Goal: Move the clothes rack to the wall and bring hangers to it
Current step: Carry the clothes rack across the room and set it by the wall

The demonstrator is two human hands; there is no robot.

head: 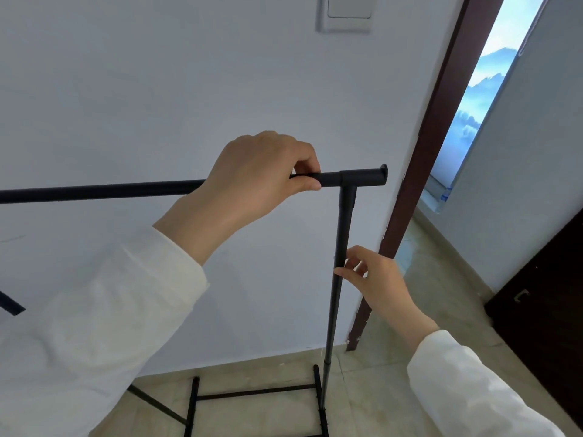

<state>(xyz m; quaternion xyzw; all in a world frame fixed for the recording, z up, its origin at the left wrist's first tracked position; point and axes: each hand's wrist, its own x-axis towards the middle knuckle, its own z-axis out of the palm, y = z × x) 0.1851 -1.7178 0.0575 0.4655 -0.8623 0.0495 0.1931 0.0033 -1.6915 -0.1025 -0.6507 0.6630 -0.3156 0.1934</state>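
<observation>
A black metal clothes rack (342, 234) stands close in front of the white wall (157, 89). Its top bar runs from the left edge to a T-joint on the right. My left hand (252, 181) is closed around the top bar just left of that joint. My right hand (375, 279) is lower down, thumb and fingers pinching the rack's right upright post. The rack's base bars show on the floor below. No hangers are in view.
A dark brown door frame (422, 171) rises right of the rack, with an opening and tiled floor (426, 294) beyond. A dark cabinet (549, 310) stands at the far right. A white wall switch plate (347, 11) is above.
</observation>
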